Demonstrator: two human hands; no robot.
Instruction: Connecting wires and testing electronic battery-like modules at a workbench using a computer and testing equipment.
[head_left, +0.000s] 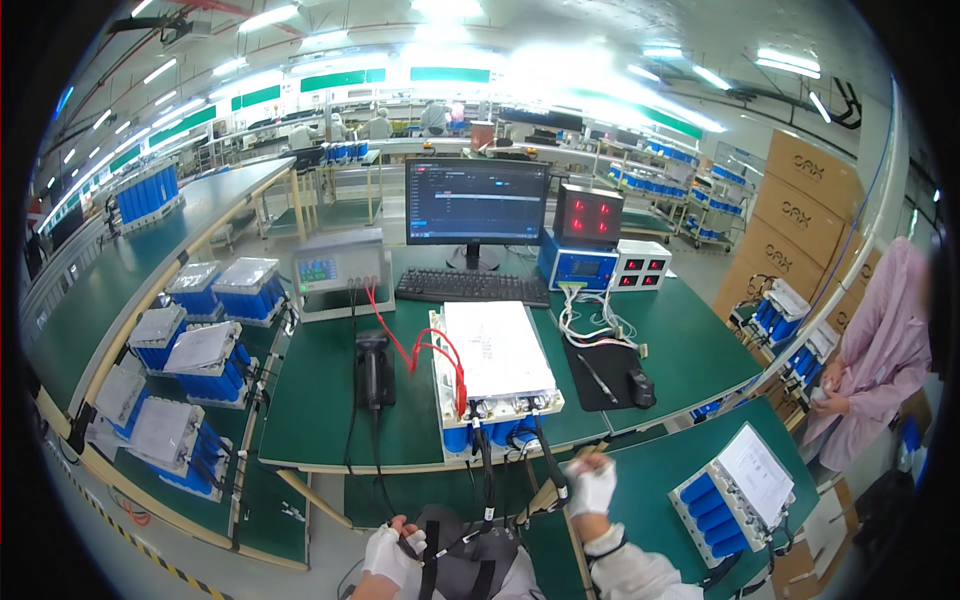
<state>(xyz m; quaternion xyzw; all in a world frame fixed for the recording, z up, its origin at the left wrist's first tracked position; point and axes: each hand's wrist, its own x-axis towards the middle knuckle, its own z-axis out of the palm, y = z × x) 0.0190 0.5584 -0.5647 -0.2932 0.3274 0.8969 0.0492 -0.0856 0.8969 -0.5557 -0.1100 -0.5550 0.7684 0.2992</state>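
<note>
In front of me on the green bench stands a blue-cell battery pack (456, 437) with white end plates and paper sheets (492, 350) on top. Red test leads (461, 372) run to its left side. Thick black cables (487, 470) hang from its front edge toward my lap. My left hand (391, 553), in a white glove with bare fingertips, is closed around a thin black cable low at the bench's front. My right hand (592, 488), gloved the same way, has its fingers curled beside the right black cable's end; what they hold, if anything, is hidden.
Behind the pack are a monitor (477, 200), keyboard (470, 287), grey tester (340, 272) and blue meter box (577, 265). A barcode scanner (373, 365) lies left, a mouse (641, 388) right. More battery packs (728, 497) sit on both sides. A person in pink (880, 340) stands at right.
</note>
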